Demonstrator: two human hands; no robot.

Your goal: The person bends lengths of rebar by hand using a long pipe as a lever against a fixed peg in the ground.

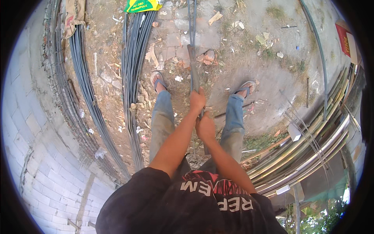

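Observation:
Between my legs I grip a long grey-brown metal pipe [194, 74] with both hands. My left hand [197, 100] is wrapped round it at its middle. My right hand [205, 126] is closed round it just below, nearer my body. The far end of the pipe meets thin steel rebar rods [191, 23] that run away from me; whether they go inside it or lie beneath it, I cannot tell. A rod also shows alongside the pipe.
Long rebar bundles [132, 58] lie to my left, one under a yellow-green sack [143, 5]. A brown sack [75, 15] covers another bundle. Bamboo poles [300, 156] are stacked at right. Broken brick [208, 57] and litter dot the dirt. A block wall [50, 183] stands left.

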